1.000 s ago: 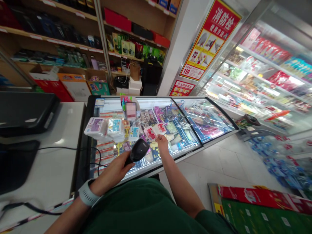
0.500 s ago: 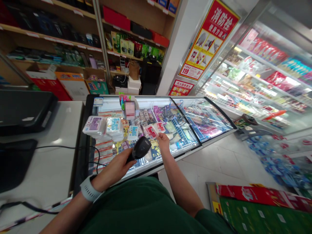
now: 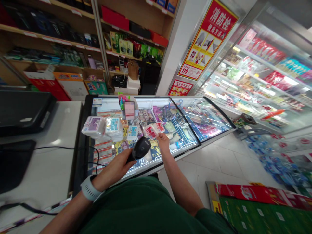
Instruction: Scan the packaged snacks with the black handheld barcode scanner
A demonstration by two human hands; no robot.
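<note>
My left hand [image 3: 122, 161] is wrapped round the handle of a black barcode scanner [image 3: 141, 148], held over the near side of a glass-topped freezer [image 3: 179, 154]. My right hand [image 3: 162, 140] has its fingers closed at the edge of the red-and-white packs [image 3: 150, 131], which lie just beyond the scanner. Left of these sits a small blue-labelled pack [image 3: 132, 132]. A stack of blue-labelled packs [image 3: 113, 126] and a stack of purple-labelled packs [image 3: 93, 126] stand farther left on the glass.
A grey-white counter [image 3: 58, 130] with a black device [image 3: 24, 109] is on the left. Cables cross the freezer's left edge. Shelves stand behind, and a lit display fridge [image 3: 263, 74] is at the right. Green and red boxes [image 3: 263, 211] lie at the lower right.
The view has shifted very slightly. Both hands, the scanner and the packs keep nearly the same places.
</note>
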